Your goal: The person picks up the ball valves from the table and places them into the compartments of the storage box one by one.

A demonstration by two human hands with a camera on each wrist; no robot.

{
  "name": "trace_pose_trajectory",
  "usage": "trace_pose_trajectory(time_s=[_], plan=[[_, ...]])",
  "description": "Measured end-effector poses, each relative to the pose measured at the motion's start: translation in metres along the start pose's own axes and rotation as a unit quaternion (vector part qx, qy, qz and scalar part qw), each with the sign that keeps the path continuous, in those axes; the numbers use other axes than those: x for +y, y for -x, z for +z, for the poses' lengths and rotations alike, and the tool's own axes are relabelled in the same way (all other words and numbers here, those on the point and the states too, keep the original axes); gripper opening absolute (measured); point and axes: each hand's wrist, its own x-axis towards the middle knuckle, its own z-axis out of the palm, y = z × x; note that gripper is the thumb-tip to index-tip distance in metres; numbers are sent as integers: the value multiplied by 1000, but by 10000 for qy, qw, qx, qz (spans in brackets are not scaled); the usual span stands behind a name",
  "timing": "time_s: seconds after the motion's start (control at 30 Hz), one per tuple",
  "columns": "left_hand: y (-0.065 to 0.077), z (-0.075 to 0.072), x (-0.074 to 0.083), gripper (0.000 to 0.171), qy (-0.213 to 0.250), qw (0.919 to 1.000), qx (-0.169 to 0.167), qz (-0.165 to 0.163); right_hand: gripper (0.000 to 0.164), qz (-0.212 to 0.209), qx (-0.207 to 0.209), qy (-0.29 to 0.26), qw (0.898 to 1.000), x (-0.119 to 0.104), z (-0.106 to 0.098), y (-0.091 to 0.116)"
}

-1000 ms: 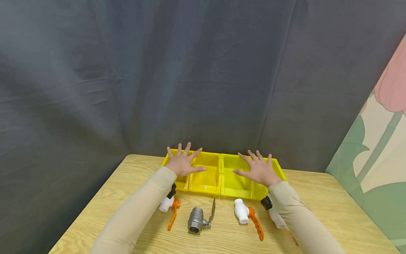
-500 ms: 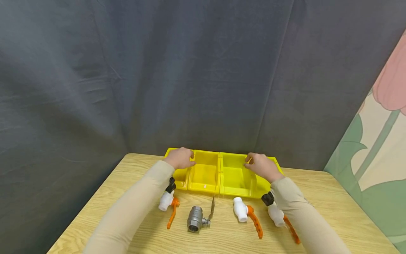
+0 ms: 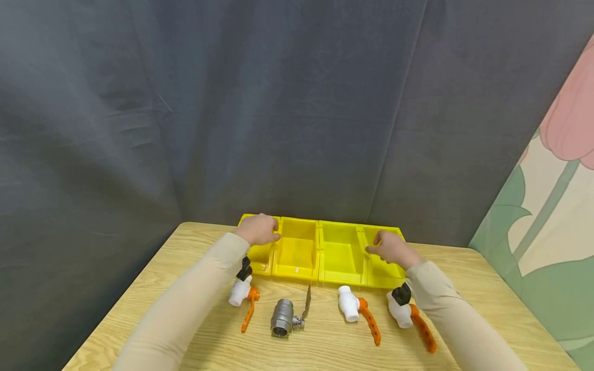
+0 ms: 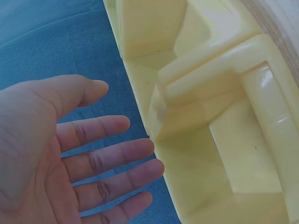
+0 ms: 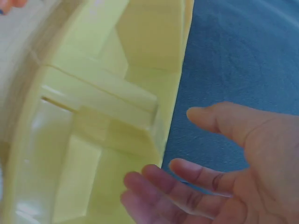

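My left hand [image 3: 258,230] hovers over the left end of a yellow divided bin [image 3: 318,252]; in the left wrist view its fingers [image 4: 117,151] are straight and spread beside the bin's edge, holding nothing. Above the rightmost compartment is my right hand [image 3: 393,249], its fingers [image 5: 187,184] relaxed and loosely bent, also holding nothing. In front of the bin lie a white plastic ball valve [image 3: 240,292] with an orange handle, a grey metal ball valve [image 3: 282,318], and two more white valves, one in the middle right [image 3: 349,304] and one by the right wrist [image 3: 400,310].
The wooden table [image 3: 325,353] carries the bin near its back edge. A dark curtain [image 3: 287,113] hangs right behind it. To the right stands a panel with a painted flower [image 3: 566,123]. Black wrist cameras [image 3: 401,294] sit under both wrists, near the outer valves.
Both hands were spread wide over the bin; their fingers have since drawn in. The right hand has moved rightward and slightly down, the left slightly left. The valves stay where they lay.
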Motion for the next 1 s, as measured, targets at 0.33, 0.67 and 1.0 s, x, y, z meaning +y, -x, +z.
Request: trace_pose_trajectory(time_s=[0.33,0.67,1.0], plan=[[2,-4,3,28,5,10000,-1,-37,30,382,-528,-1032,9925,8,15,12],[1,-4,4,27,31,10000,-23,-34,31,486,-636,-1056,9912,5,18,8],[8,-12,-11,26,186,9998,-2,-48,28,556,-696,-982,9912,1,19,-9]])
